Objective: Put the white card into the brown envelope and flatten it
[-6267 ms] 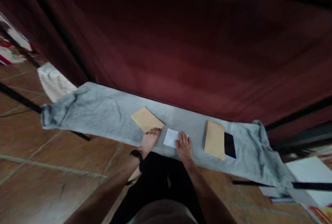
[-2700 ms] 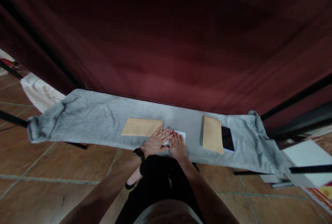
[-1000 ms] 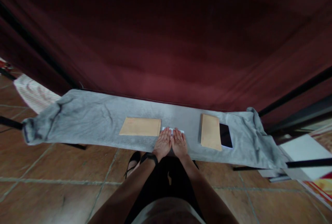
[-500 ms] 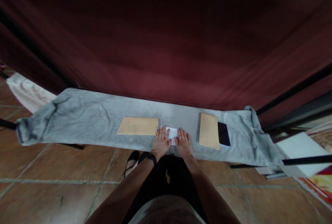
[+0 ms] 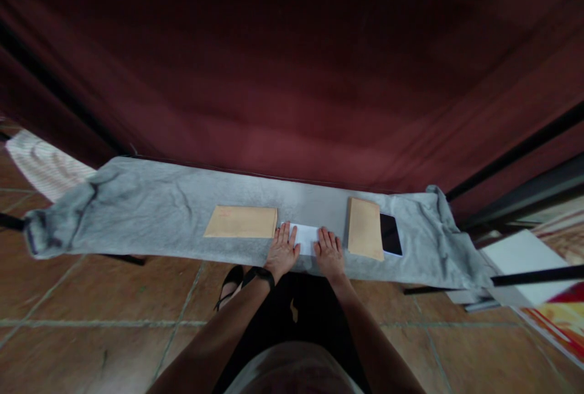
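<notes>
The counter [image 5: 310, 190] is a long, narrow strip draped in grey cloth [image 5: 146, 205], its back edge running along a dark red curtain [image 5: 292, 108] and its front edge close to the person's body. The white paper [image 5: 305, 239] lies flat near the middle, closer to the front edge, with a band of cloth between it and the curtain. To its left, just beside the left fingers, lies a tan envelope [image 5: 241, 222]; beyond that, a wide stretch of rumpled cloth reaches the left end. To its right, a narrow gap separates the right hand [image 5: 331, 252] from a tan stack [image 5: 365, 228], which adjoins a dark-screened device [image 5: 391, 235]. Whether the device goes under the stack cannot be told.

The left hand [image 5: 281, 252], with a dark band [image 5: 265, 276] at its wrist, is flat and palm down, fingers straight, thumb spread, touching the paper's left side. The right hand lies likewise flat at the paper's right side, thumb inward. Neither hand grips anything.
</notes>
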`<act>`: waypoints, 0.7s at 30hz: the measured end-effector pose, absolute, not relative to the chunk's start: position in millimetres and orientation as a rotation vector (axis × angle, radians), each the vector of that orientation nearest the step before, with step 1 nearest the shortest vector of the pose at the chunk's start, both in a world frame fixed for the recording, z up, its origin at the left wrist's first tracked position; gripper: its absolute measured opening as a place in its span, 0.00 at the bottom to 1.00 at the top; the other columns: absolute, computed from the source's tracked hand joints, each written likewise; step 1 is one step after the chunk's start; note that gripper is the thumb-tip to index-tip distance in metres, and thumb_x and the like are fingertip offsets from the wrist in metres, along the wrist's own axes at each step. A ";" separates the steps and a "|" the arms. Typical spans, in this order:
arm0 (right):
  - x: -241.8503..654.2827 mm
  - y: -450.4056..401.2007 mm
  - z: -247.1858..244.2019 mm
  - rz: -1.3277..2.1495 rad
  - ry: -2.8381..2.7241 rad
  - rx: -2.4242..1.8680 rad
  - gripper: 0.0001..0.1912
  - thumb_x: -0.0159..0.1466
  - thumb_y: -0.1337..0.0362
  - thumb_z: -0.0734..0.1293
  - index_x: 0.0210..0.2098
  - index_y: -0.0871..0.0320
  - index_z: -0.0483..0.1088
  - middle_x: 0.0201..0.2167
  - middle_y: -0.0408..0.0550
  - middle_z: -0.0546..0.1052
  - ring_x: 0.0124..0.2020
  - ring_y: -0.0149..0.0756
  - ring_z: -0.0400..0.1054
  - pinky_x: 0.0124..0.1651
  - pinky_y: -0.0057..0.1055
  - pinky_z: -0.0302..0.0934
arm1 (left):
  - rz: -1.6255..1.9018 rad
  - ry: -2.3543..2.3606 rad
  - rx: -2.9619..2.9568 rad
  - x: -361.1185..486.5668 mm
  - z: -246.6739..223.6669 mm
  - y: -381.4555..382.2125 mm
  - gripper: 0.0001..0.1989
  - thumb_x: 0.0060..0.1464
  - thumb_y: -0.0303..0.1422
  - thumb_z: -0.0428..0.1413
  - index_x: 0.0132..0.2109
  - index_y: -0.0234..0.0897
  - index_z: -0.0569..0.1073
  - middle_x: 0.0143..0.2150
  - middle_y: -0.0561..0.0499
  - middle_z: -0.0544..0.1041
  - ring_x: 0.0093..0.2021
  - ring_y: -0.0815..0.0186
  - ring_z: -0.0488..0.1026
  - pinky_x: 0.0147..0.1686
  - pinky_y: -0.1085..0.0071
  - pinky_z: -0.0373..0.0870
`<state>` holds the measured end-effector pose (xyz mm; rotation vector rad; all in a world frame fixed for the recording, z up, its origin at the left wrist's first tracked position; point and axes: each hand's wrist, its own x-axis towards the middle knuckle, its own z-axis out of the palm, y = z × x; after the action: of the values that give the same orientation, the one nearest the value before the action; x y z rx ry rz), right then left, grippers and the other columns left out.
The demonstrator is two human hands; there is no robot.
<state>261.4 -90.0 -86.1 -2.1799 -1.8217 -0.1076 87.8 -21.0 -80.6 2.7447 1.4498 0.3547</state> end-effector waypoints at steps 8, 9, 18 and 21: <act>262.9 -79.0 -80.3 -0.079 -1.738 -2.186 0.24 0.72 0.64 0.53 0.65 0.64 0.62 0.65 0.57 0.65 0.66 0.45 0.56 0.67 0.45 0.45 | 0.311 1.469 2.723 88.8 -75.7 -21.6 0.31 0.64 0.38 0.45 0.70 0.27 0.56 0.73 0.36 0.52 0.72 0.49 0.48 0.69 0.51 0.48; 262.9 -73.9 -76.5 -0.061 -1.757 -2.165 0.24 0.72 0.65 0.53 0.64 0.64 0.62 0.65 0.57 0.66 0.66 0.44 0.57 0.67 0.45 0.45 | 0.296 1.472 2.720 89.2 -75.1 -22.0 0.31 0.64 0.38 0.45 0.70 0.27 0.56 0.73 0.35 0.51 0.72 0.48 0.48 0.69 0.51 0.48; 265.5 -27.9 -48.1 0.101 -1.857 -2.264 0.18 0.68 0.67 0.60 0.55 0.59 0.72 0.52 0.56 0.75 0.53 0.45 0.66 0.58 0.40 0.54 | 0.372 1.468 2.725 88.8 -80.5 -23.2 0.32 0.64 0.39 0.43 0.71 0.29 0.51 0.73 0.37 0.52 0.73 0.50 0.47 0.68 0.48 0.48; 265.7 -21.5 -45.8 0.111 -1.854 -2.270 0.14 0.68 0.67 0.61 0.48 0.58 0.75 0.49 0.56 0.75 0.52 0.46 0.66 0.53 0.39 0.55 | 0.353 1.472 2.721 87.5 -82.0 -22.5 0.32 0.65 0.39 0.44 0.71 0.29 0.52 0.73 0.36 0.51 0.73 0.50 0.47 0.68 0.49 0.48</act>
<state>265.7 -21.5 -45.8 -2.2697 -1.8542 0.1108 87.5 -22.5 -82.0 2.7210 1.4720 0.3528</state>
